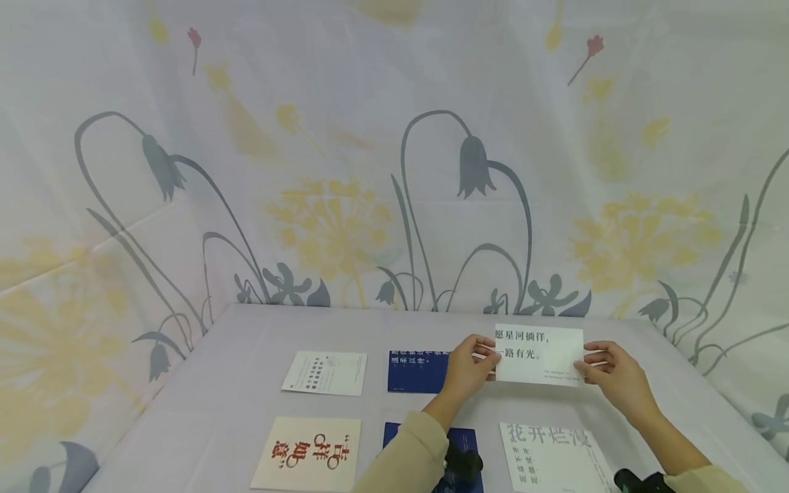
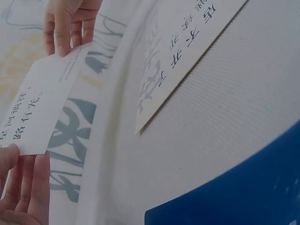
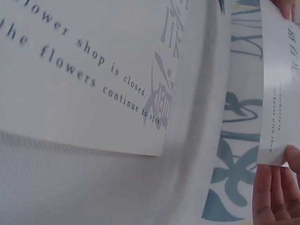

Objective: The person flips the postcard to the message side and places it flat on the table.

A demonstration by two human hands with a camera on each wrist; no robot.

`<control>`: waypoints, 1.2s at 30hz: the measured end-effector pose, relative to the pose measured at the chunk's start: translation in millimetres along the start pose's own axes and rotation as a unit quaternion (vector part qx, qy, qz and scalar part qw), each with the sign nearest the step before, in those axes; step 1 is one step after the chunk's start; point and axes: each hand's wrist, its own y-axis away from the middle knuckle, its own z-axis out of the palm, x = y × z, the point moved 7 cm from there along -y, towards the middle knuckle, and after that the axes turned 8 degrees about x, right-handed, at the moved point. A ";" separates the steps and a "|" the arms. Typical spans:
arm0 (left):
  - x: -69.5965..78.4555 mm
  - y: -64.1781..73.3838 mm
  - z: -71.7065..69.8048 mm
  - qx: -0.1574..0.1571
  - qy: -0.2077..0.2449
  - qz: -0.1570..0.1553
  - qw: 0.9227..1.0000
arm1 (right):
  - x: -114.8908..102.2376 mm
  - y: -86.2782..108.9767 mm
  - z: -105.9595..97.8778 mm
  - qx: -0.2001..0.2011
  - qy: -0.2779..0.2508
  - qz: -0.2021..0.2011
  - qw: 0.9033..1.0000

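A white card [image 1: 539,356] printed with dark Chinese characters is held up over the back right of the table, its face toward the head camera. My left hand [image 1: 467,370] pinches its left edge, thumb in front and fingers behind. At the opposite edge, my right hand [image 1: 616,380] pinches the card the same way. In the left wrist view both hands show on the card [image 2: 42,101]. The right wrist view catches small English print on the card [image 3: 279,93], with the right thumb at its lower corner.
Below the hands lies a white card with grey characters [image 1: 551,459]. Two blue cards [image 1: 409,380] lie mid-table, the nearer partly covered by the left sleeve [image 1: 407,452]. A cream card with red characters [image 1: 308,455] and a white printed card [image 1: 324,373] lie left. A flowered cloth [image 1: 345,150] hangs behind.
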 end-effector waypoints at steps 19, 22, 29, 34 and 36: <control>1.3 3.9 -7.3 0.006 -0.063 0.013 0.998 | 93.6 -19.3 14.5 0.021 -0.086 0.061 0.994; 2.3 3.2 -6.7 0.002 -0.048 0.020 0.999 | 87.8 -18.4 14.7 0.008 -0.151 0.071 0.986; 0.6 3.5 -4.3 -0.005 -0.026 0.003 1.000 | 84.6 -16.8 12.1 -0.010 -0.198 0.085 0.976; -2.3 4.4 -3.7 -0.007 -0.017 -0.015 1.000 | 81.6 -15.6 10.7 -0.021 -0.203 0.081 0.976; -3.2 4.5 -3.7 -0.007 -0.014 -0.020 1.000 | 81.6 -15.2 10.5 -0.021 -0.208 0.085 0.974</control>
